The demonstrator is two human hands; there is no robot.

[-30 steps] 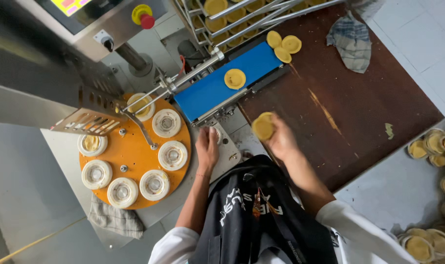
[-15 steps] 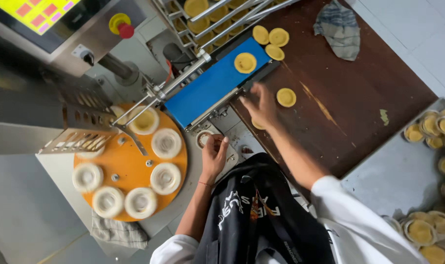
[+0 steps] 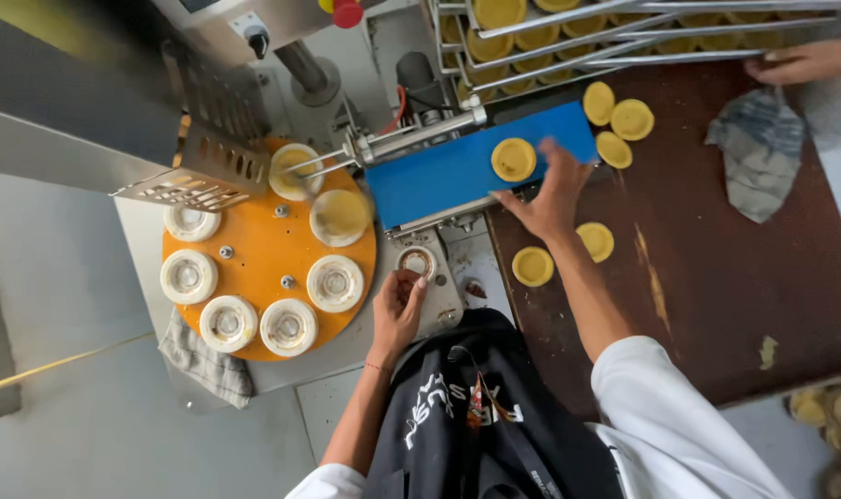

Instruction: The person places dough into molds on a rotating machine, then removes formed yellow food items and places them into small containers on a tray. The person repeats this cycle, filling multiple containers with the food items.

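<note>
- Head view: I am reaching my right hand (image 3: 552, 189) over the blue conveyor belt (image 3: 439, 180), fingers spread and holding nothing, just beside the yellow tart shell (image 3: 514, 159) lying on the belt.
- I am resting my left hand (image 3: 397, 310) on the machine's metal plate, fingers loosely curled and empty, touching the small round cup (image 3: 416, 262) set in it.
- Two more shells (image 3: 533, 266) are lying on the brown surface (image 3: 716, 277) near my right wrist; three others are sitting at the belt's far end.
- The orange turntable (image 3: 254, 268) is carrying white moulds.
- I judge I am clearing shells off the belt; the next move calls for a light pinch at the shell's rim, since it looks fragile.
- Another person's hand (image 3: 799, 63) is resting at the rack.
</note>
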